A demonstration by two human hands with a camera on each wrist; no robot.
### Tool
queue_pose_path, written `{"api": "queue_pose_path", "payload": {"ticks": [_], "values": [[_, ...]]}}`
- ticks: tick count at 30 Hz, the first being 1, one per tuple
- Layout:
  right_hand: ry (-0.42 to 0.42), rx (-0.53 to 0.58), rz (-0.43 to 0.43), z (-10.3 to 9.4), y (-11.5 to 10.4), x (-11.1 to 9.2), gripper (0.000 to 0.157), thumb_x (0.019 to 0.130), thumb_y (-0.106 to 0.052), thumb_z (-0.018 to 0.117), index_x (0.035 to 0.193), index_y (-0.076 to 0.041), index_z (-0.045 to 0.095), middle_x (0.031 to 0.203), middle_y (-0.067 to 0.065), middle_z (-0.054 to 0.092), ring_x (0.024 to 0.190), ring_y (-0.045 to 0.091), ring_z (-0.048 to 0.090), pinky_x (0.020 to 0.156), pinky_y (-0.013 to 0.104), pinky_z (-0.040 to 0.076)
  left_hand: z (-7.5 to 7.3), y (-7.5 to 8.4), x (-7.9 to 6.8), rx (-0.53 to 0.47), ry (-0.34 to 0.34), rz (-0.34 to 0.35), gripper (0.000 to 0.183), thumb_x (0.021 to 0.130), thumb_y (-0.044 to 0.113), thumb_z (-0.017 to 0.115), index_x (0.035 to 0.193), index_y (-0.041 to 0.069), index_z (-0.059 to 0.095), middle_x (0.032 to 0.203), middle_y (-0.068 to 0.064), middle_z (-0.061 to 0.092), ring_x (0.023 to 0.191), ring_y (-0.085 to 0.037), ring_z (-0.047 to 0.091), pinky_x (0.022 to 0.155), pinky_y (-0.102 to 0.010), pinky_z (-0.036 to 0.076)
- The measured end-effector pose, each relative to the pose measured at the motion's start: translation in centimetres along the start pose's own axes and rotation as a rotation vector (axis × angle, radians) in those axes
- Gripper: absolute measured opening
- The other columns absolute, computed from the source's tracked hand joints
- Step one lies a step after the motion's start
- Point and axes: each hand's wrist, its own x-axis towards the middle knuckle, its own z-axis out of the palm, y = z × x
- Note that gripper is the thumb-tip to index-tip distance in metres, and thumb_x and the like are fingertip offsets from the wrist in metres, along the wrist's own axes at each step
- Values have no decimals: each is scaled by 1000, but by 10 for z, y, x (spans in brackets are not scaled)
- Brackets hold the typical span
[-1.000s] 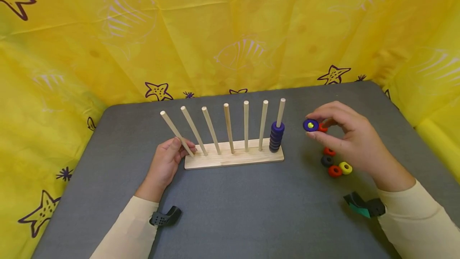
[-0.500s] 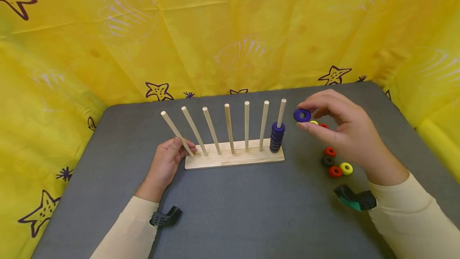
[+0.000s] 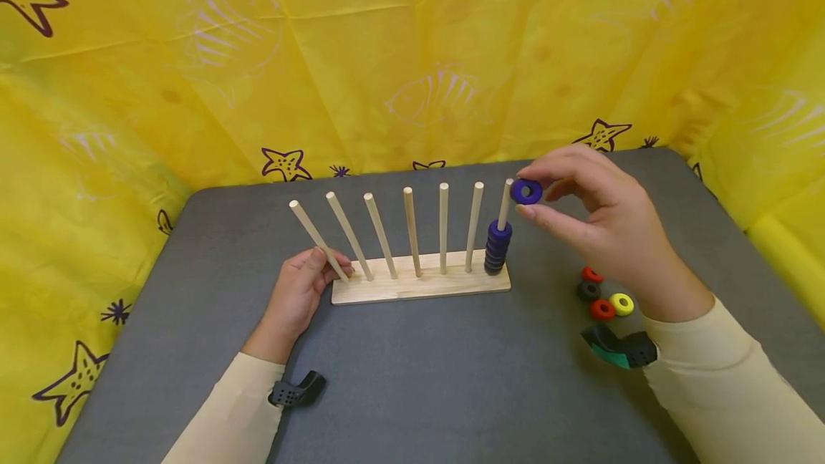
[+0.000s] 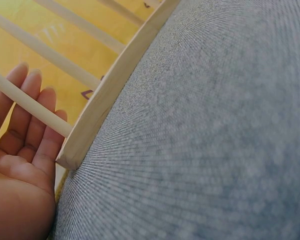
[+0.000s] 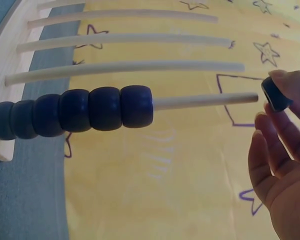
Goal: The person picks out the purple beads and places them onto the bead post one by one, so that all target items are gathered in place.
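Observation:
A wooden peg rack (image 3: 419, 281) stands on the grey table, with a row of upright pegs. Around its leftmost peg (image 3: 308, 226), low near the base, my left hand (image 3: 298, 292) rests with the thumb in front and fingers behind; the left wrist view shows the fingers (image 4: 37, 107) behind that peg. My right hand (image 3: 596, 213) pinches a dark blue bead (image 3: 527, 192) between thumb and fingers, right beside the top of the rightmost peg (image 5: 205, 100). In the right wrist view the bead is just off the peg's tip. Several blue beads (image 5: 75, 110) are stacked on that peg.
Right of the rack lie loose beads on the table: red (image 3: 602, 309), yellow (image 3: 621, 304) and black (image 3: 589, 290), with another red one partly hidden by the right hand. A yellow printed cloth (image 3: 361, 77) hangs behind and at the sides of the table.
My right hand has moved left and up with the blue bead, from over the loose beads to the rightmost peg's top. The left hand and rack have stayed in place.

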Motion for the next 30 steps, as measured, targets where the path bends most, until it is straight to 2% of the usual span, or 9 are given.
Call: {"api": "queue_pose_path", "payload": {"ticks": [3,11,23,30], "values": [[5,-5,4,2,-1,4,54,75,31,82,123,7,74,116,17,69,102,23,65,88,25,57,0,-1,0,1,-2,1,62,118,33,49,109,-27,61,100,-8,77,98,-18,75,93,-30,58],[-4,-1,58,5,3,8,48,79,27,82,123,9,72,119,14,69,103,22,66,87,26,58,0,-1,0,-8,0,-1,63,117,34,50,109,-28,61,100,-8,77,97,-18,75,93,-31,58],[18,33,142,11,5,11,45,86,23,81,125,2,74,117,8,70,98,22,67,87,25,58,0,-1,0,-27,-8,17,61,115,38,54,106,-20,68,100,-7,77,98,-19,75,93,-31,58],[19,38,205,13,8,10,40,90,17,80,125,-2,76,116,5,71,97,25,67,88,25,57,-1,-1,0,-18,-4,15,61,116,37,53,106,-22,67,100,-7,77,98,-19,76,93,-31,58]]}}
